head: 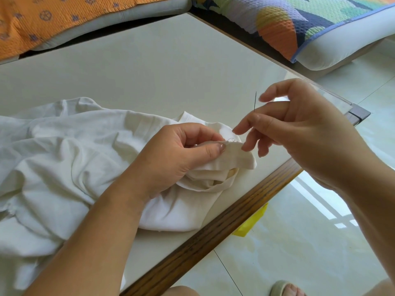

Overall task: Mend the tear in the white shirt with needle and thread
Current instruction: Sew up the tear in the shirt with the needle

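The white shirt (64, 157) lies crumpled on the pale table (149, 71), spread over its near left part and reaching almost to the wooden edge (224, 221) on the right. The person's left hand (171, 154) rests on the right end of the heap. Its fingers (211, 151) are curled, thumb against forefinger, clamped on a small raised fold of the cloth. A tiny loop of thread (230, 140) sits on that fold, right by the thumb tip.

Just to the right, the right hand (299, 129) is raised above the table edge, with the fingertips pointing left towards the fold and one of them touching its edge. This hand holds the needle (255, 102), which stands nearly upright and shows dark and thin above the knuckles. The fingers are bent and close together around the lower part, though I cannot tell which ones do the pinching. I cannot see any thread running from the needle.

Along the far side lie an orange patterned cushion (42, 18) on the left and a many-coloured quilt (299, 22) on the right. A yellow object (252, 223) shows below the table edge on the glossy floor (299, 253), and a slippered foot (284, 288) shows at the near right.
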`<state>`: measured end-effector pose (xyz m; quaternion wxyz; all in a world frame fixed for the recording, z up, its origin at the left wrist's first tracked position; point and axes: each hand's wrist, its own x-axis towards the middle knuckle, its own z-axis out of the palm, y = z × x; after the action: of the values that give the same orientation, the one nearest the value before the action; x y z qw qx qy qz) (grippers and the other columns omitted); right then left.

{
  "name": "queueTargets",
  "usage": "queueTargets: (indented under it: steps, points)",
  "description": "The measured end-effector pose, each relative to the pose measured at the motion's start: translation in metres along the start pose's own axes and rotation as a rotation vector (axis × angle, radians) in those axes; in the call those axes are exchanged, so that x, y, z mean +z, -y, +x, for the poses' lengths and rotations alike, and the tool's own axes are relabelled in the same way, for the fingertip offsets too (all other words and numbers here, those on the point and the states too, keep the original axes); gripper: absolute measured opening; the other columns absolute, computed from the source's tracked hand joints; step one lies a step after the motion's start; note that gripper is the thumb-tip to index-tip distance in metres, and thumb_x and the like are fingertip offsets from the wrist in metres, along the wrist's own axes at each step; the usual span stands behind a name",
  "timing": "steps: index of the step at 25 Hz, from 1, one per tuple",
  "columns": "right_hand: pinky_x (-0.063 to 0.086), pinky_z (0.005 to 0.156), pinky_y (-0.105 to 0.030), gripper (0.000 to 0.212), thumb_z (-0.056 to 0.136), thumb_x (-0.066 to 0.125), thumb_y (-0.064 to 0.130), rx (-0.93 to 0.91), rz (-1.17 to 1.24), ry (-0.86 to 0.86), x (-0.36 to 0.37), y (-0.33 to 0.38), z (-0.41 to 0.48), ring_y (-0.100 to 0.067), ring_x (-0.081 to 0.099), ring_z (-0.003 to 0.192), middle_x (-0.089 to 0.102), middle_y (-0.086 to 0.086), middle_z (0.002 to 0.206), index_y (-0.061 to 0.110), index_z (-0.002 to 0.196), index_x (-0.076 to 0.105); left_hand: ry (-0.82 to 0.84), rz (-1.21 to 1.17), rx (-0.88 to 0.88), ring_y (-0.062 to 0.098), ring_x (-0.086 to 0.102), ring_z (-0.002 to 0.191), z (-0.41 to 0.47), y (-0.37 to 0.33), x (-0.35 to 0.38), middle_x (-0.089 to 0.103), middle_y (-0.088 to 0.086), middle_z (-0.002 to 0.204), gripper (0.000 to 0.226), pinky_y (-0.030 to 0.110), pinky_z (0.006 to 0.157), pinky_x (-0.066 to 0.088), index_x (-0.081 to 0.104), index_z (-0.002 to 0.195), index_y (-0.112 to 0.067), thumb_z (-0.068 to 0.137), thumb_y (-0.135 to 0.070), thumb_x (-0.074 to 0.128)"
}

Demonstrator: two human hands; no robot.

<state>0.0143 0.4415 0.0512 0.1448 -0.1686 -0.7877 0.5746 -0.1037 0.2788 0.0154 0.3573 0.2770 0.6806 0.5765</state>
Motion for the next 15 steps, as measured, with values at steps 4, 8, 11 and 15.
queueTargets:
  steps: [4, 8, 11, 15]
  points:
    - [0.055, 0.054, -0.034, 0.009, 0.095, 0.057, 0.007, -0.047, -0.092, -0.038, 0.008, 0.003, -0.001, -0.022, 0.070, 0.063, 0.075, 0.002, 0.082, 0.014, 0.093, 0.062, 0.021, -0.032, -0.005, 0.013, 0.072, 0.078, -0.001, -0.001, 0.001, 0.076, 0.001, 0.084, 0.007, 0.021, 0.067, 0.055, 0.075, 0.089, -0.016, 0.084, -0.015, 0.071]
    - [0.059, 0.056, -0.036, 0.007, 0.097, 0.055, 0.013, 0.054, -0.175, 0.024, 0.014, -0.001, -0.003, -0.020, 0.071, 0.059, 0.075, 0.004, 0.078, 0.014, 0.091, 0.059, 0.031, -0.017, -0.001, 0.013, 0.072, 0.080, -0.001, -0.001, 0.000, 0.076, 0.001, 0.084, 0.008, 0.022, 0.069, 0.056, 0.075, 0.090, -0.014, 0.083, -0.016, 0.070]
    - [0.059, 0.060, -0.026, 0.008, 0.096, 0.056, 0.010, 0.069, -0.138, 0.007, 0.012, 0.000, -0.004, -0.015, 0.072, 0.061, 0.075, -0.001, 0.075, 0.012, 0.091, 0.062, 0.027, 0.006, 0.002, 0.010, 0.072, 0.081, -0.001, 0.000, -0.003, 0.075, -0.002, 0.082, 0.015, 0.019, 0.073, 0.055, 0.074, 0.087, -0.016, 0.075, -0.024, 0.073]
    - [0.060, 0.061, -0.028, 0.012, 0.094, 0.060, 0.012, 0.090, -0.152, 0.016, 0.010, 0.001, -0.005, -0.015, 0.073, 0.063, 0.075, 0.000, 0.075, 0.018, 0.091, 0.069, 0.024, 0.021, -0.006, 0.013, 0.072, 0.080, 0.000, 0.000, -0.003, 0.076, 0.000, 0.083, 0.017, 0.021, 0.074, 0.057, 0.074, 0.089, -0.014, 0.076, -0.025, 0.072]
